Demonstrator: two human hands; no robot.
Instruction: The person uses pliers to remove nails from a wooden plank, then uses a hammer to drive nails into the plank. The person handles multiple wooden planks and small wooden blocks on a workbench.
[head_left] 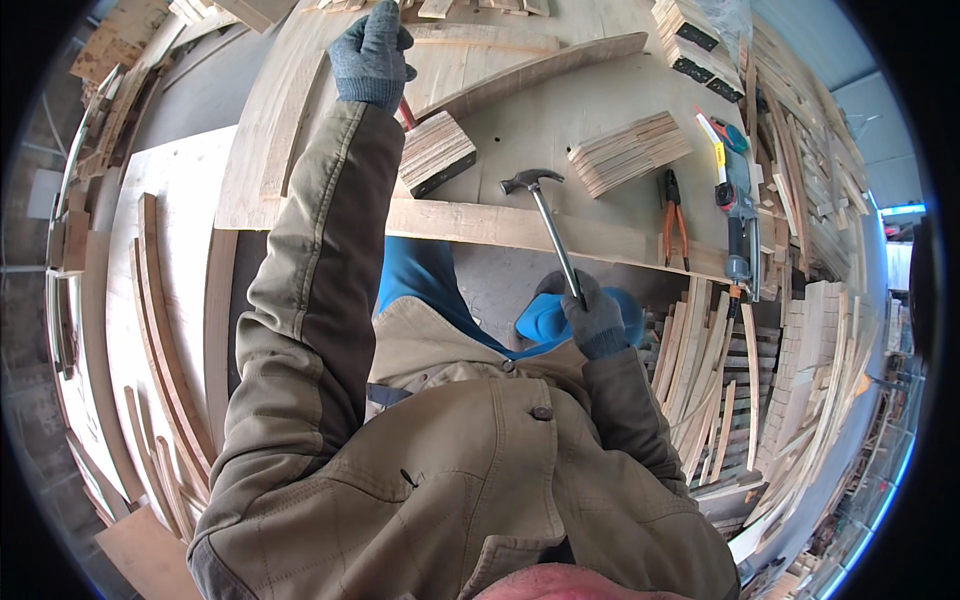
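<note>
My left hand (370, 58), in a grey glove, reaches out over the far left part of the wooden worktable (515, 130). Its fingers are curled closed, and what they hold, if anything, is hidden. Beside that wrist a bit of something red shows, mostly covered by the sleeve. My right hand (597, 318), gloved too, grips a claw hammer (553, 232) low on its metal handle, near my body. The hammer's head points away from me, over the table's near edge. A stack of short wooden slats (437, 152) lies near my left forearm.
Another slat stack (630, 152) lies right of the hammer. Orange-handled pliers (674, 220) and a long grey-blue tool (738, 220) lie further right. A long plank (545, 75) crosses the table. Wood strips (700, 370) are piled at the right, and boards (165, 330) stand at the left.
</note>
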